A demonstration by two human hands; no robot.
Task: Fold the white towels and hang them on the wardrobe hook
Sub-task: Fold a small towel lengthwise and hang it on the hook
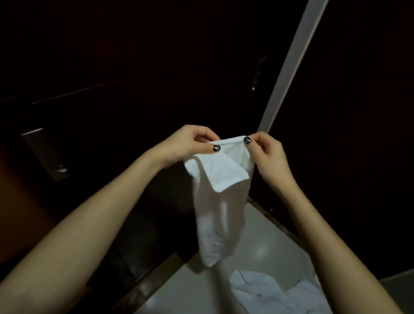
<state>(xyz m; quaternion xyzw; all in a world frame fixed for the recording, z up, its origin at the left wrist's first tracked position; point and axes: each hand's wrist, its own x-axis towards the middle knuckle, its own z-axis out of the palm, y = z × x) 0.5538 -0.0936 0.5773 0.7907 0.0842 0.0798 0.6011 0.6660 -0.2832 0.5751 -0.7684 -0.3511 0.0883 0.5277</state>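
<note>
You have 1 white towel (216, 206) pinched at its top edge between both hands, held up in front of the dark wardrobe (135, 52). Your left hand (189, 144) grips the left end of that edge, thumb on top, and your right hand (265, 156) closes thumb and finger on the right end, so the 2 hands sit close together. A corner flap has dropped forward over the front, and the rest of the cloth hangs down narrow and loose, clear of the floor (263, 240).

This looks like the folding step, early on: the towel is gathered, not yet squared. Next, you would likely need to spread your hands apart to find the true corners, flatten that flap, then bring edge to edge for a clean fold.

More white towels (283, 305) lie crumpled on the pale floor below and to the right, so the job seems far from finished. A small metal fitting (257, 74) shows on the wardrobe door, but it is too dark to tell whether that is the hook.
</note>
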